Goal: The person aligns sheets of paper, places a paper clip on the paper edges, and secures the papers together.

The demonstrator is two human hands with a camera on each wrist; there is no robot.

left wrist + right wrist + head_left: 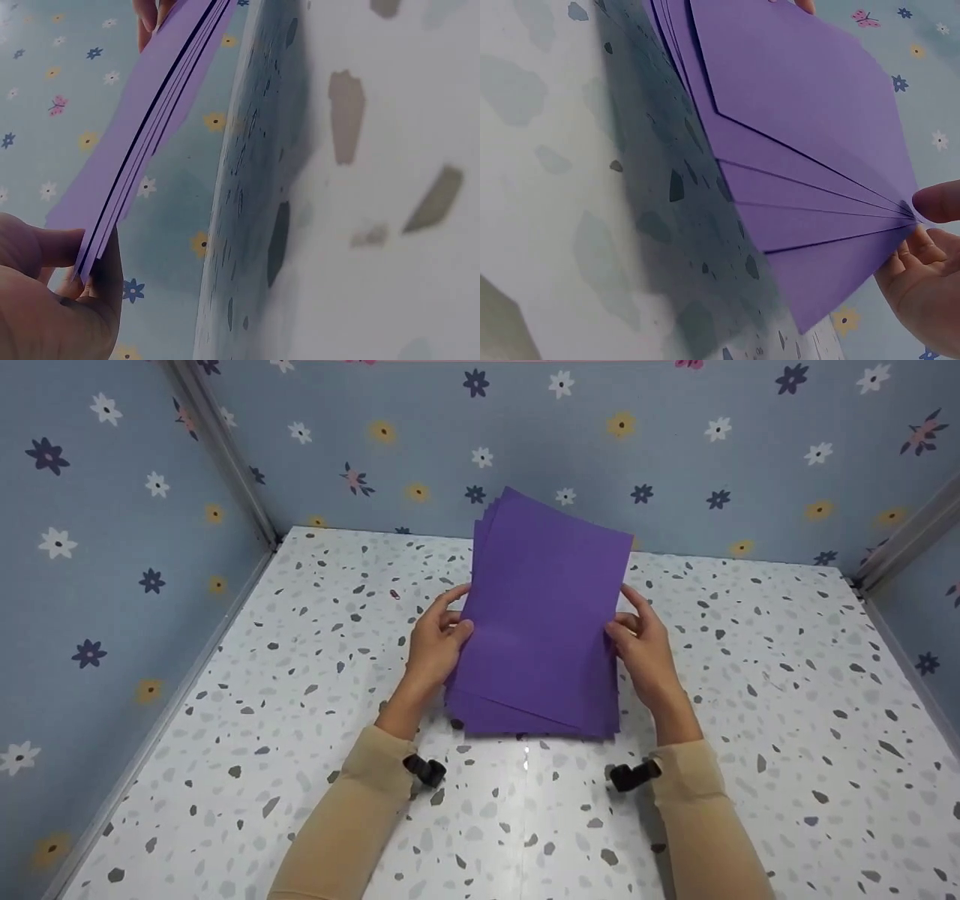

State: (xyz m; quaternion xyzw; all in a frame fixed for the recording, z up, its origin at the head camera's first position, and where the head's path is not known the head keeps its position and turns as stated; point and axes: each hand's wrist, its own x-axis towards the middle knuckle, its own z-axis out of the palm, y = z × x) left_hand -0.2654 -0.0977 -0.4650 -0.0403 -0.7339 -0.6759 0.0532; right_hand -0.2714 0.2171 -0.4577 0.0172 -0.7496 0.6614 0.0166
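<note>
Several purple paper sheets [544, 607] form a loose, uneven stack between the two hands, raised above the table. Their corners fan out at the top left and along the bottom edge. On the left edge, the left hand [439, 637] pinches the stack, thumb on the front and fingers behind. The right hand [641, 645] grips the opposite edge the same way. In the left wrist view the sheets [150, 120] appear nearly edge-on, with gaps between layers. The right wrist view shows the sheets [802, 97] spread like a fan, converging at the right thumb [937, 202].
A white speckled table [300, 750] lies below the hands. Blue flowered panels stand behind it [540, 450] and on the left [97, 547], with another at the right edge. A small red mark [394, 594] shows on the table left of the sheets. Dark wrist cameras sit on both sleeves.
</note>
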